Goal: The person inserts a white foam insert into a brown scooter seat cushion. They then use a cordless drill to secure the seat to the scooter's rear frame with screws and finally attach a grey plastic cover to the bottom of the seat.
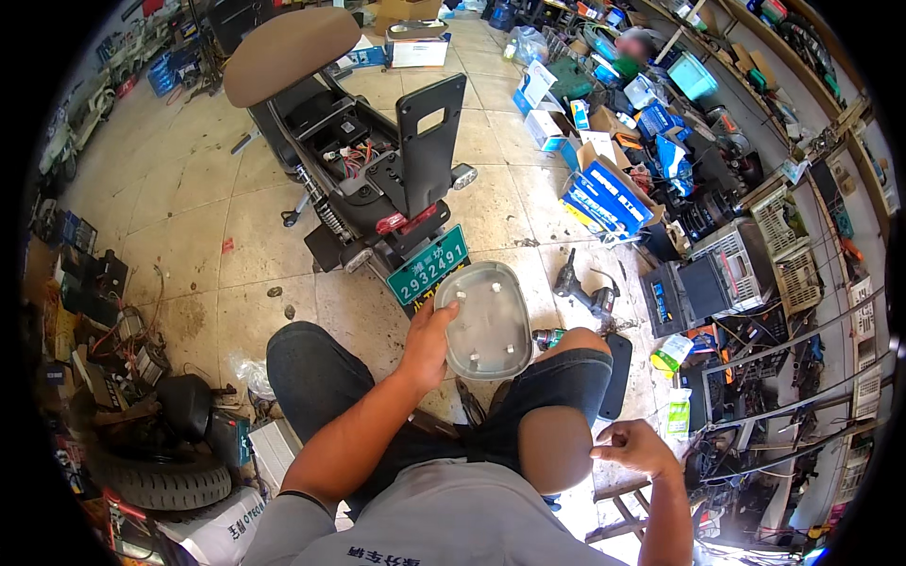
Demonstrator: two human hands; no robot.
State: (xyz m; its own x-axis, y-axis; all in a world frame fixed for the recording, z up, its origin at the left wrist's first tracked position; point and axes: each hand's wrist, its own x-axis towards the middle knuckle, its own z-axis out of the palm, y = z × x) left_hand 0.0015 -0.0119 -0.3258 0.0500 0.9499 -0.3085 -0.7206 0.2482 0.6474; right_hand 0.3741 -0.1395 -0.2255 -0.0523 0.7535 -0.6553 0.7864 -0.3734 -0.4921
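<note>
Grey, slightly cloudy plastic forms the shallow tray (489,325) that you hold out above the gap between your knees, its rounded corners and small white nubs turned up toward you. Your left hand (429,347) is clamped on its left edge, thumb lapped over the rim; the other fingers are partly hidden against the side. Your right hand (640,448) is well apart from the tray, just beside the right edge of a brown pad (557,448) that lies over your right thigh. Its fingers are bent with a gap showing behind the tips, but you cannot tell from this view whether the tips meet or pinch anything, or whether they touch the pad.

Beyond the tray stands a scooter (377,179) with its brown seat (293,52) tipped up, coloured wires (354,160) exposed in the open bay, and a green plate (427,264) partly covered by the tray's corner. A black flat panel (616,377) lies on the tiled floor (510,212) to the right of your right knee.
</note>
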